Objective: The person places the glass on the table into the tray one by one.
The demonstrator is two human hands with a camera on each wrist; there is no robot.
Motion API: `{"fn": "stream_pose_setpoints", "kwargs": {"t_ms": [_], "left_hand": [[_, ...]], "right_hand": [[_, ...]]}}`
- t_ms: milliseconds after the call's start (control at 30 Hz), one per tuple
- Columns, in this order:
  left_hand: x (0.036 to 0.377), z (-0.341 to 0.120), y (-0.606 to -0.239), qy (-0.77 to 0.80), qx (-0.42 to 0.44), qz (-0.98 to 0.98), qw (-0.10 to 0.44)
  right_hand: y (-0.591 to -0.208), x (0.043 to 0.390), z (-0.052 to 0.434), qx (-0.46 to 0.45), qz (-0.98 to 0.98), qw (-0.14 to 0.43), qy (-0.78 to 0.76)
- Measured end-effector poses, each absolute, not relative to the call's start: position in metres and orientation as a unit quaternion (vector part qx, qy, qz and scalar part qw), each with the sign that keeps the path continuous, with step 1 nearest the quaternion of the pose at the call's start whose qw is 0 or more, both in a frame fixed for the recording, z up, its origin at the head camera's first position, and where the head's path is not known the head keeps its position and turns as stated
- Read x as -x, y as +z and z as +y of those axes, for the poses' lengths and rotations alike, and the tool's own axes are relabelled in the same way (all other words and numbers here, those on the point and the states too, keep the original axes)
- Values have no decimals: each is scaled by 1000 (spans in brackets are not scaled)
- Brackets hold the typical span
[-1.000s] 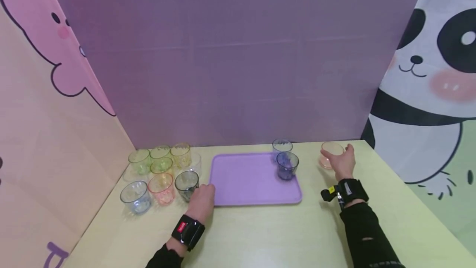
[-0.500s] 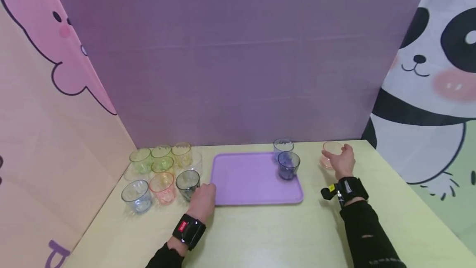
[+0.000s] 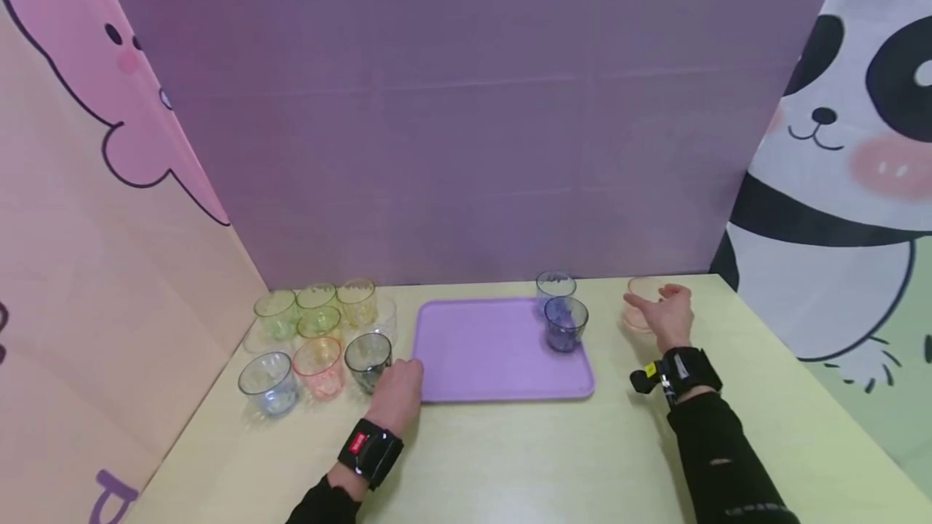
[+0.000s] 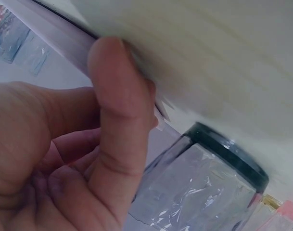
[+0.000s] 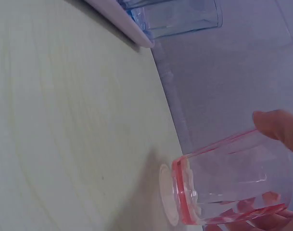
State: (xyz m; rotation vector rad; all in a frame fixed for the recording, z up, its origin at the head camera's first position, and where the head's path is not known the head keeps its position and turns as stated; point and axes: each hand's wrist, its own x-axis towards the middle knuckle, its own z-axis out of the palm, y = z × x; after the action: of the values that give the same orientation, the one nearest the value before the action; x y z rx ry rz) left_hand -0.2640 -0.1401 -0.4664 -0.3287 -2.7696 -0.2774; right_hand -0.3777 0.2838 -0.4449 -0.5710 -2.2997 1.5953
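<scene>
In the head view my right hand (image 3: 668, 319) holds a clear pink-tinted glass (image 3: 641, 315) at the table's back right. Thumb and fingers grip opposite sides of this pink glass (image 5: 237, 178) in the right wrist view; its base is very close to the tabletop. My left hand (image 3: 396, 395) is at the front left corner of a purple tray (image 3: 480, 354), with its curled fingers pinching the tray's edge in the left wrist view. Just left of that hand stands a dark grey glass (image 3: 364, 356). A blue glass (image 3: 555, 283) and a dark blue-violet glass (image 3: 564, 326) stand at the tray's right end.
Several tinted glasses crowd the table's left side, among them a light blue glass (image 3: 268, 385), a pink glass (image 3: 318, 368), a green glass (image 3: 275, 318) and a yellow glass (image 3: 357, 304). A purple backdrop (image 3: 466, 144) rises behind the table.
My right hand and the pink glass have shifted slightly left over the last half second. The left hand, the tray and the other glasses stay put.
</scene>
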Motion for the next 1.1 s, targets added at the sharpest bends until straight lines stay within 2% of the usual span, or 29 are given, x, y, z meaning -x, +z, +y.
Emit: {"fn": "stream_pose_setpoints", "kwargs": {"t_ms": [533,833,1100], "left_hand": [[264,-140,-469,-94,109,-974,173],[264,-140,-469,-94,110,-974,173],[263,-140,-467,-96,108,-976,164]], "right_hand": [[-425,355,242,99,-772,149,610],[-417,338,231,-17,-702,185,687],[-412,323,220,-52,-702,161,692]]}}
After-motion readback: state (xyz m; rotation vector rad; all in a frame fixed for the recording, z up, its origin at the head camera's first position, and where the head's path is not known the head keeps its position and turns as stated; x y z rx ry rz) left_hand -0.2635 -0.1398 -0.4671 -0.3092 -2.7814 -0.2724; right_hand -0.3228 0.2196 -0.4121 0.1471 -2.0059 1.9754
